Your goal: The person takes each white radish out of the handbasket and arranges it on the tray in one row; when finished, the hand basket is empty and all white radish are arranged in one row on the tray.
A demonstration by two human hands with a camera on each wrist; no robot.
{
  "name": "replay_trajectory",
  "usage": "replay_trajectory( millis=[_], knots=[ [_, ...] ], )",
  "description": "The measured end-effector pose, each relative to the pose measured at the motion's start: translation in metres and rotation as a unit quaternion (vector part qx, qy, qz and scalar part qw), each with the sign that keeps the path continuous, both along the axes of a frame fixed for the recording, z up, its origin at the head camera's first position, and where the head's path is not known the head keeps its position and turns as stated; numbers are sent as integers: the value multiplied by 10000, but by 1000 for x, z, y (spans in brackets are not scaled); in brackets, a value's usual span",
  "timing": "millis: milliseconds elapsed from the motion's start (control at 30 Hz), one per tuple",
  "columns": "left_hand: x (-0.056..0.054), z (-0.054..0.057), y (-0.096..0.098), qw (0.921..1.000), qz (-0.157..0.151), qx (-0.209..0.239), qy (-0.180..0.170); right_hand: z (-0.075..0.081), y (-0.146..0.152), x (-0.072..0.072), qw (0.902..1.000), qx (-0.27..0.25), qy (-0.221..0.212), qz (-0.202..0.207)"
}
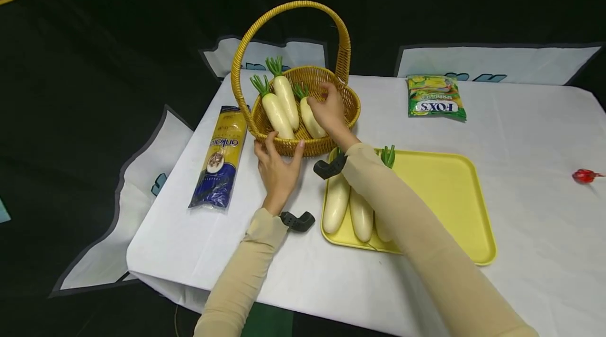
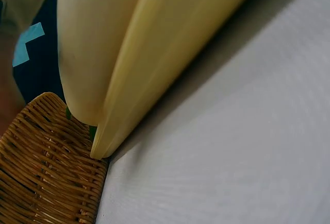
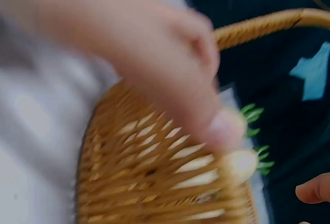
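Note:
Inside the wicker basket lie three white radishes, their green tops toward the back. My right hand is over the basket, its thumb close beside the rightmost radish. A gap shows between thumb and bent fingers, with nothing pinched there. In the right wrist view, the hand crosses the basket rim, blurred. My left hand rests spread-fingered against the basket's front. Several more radishes lie on the left side of the yellow tray, partly behind my right sleeve.
Left of the basket lies a yellow and blue pasta packet. A green FOX'S candy bag is at the back right. Near the right edge of view sits a small red wrapped item. The basket's tall handle arches overhead.

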State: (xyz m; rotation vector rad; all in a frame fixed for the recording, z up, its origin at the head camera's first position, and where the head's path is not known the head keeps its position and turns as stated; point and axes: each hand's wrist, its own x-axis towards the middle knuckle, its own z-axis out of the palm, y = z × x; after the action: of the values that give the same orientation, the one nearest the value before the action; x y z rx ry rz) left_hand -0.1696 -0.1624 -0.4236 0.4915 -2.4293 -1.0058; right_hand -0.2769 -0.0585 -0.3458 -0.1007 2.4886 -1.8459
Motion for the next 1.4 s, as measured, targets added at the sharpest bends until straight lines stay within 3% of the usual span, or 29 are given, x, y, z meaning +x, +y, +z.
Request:
replay_trajectory(
  millis=[133,300,600,1000,1400],
  knots=[
    [0,0,-1,10000,43,7,-4,-7,-3,-7,9988,429,-226,-19],
    [-1,0,-3,10000,76,0,-2,-8,-1,-13,9937,611,-882,321],
    [-2,-2,-1,10000,19,33,32,-4,4,-14,9704,1342,-1718,1036],
    [-2,0,1,9999,11,-83,94,-2,4,-16,9542,2111,-1720,1238],
    [-2,-1,0,10000,-2,-91,-27,-7,2,-15,9574,2097,-1427,1379]
  ],
)
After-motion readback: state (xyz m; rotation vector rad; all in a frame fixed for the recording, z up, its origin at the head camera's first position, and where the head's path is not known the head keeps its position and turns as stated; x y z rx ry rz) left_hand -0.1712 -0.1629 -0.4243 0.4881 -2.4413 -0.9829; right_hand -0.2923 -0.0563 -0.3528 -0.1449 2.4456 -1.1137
